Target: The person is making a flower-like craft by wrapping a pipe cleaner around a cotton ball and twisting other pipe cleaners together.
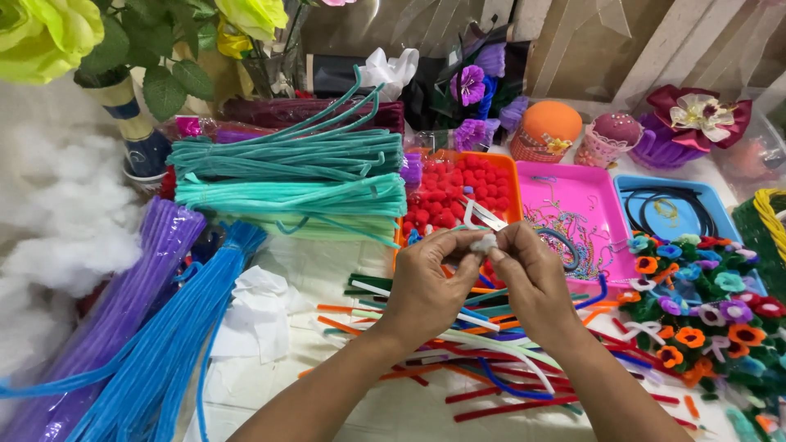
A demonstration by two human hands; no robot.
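My left hand (pixel 430 282) and my right hand (pixel 534 278) meet above the table centre, fingertips pinched together on a small white fluffy wad (pixel 485 242). A white pipe cleaner (pixel 477 214) loops up from between the fingers. Below the hands lies a loose scatter of cut pipe cleaners (pixel 491 360) in red, orange, green, blue and white. Just beyond the hands sits an orange tray (pixel 509 176) of red pompoms (pixel 450 192).
Bundles of teal pipe cleaners (pixel 286 176), blue ones (pixel 164 352) and purple ones (pixel 115 311) lie left. White stuffing (pixel 57 221) fills the far left. A pink tray (pixel 573 209), a blue tray (pixel 671 200) and small pipe-cleaner flowers (pixel 696 311) sit right. Vases of artificial flowers (pixel 139 74) stand behind.
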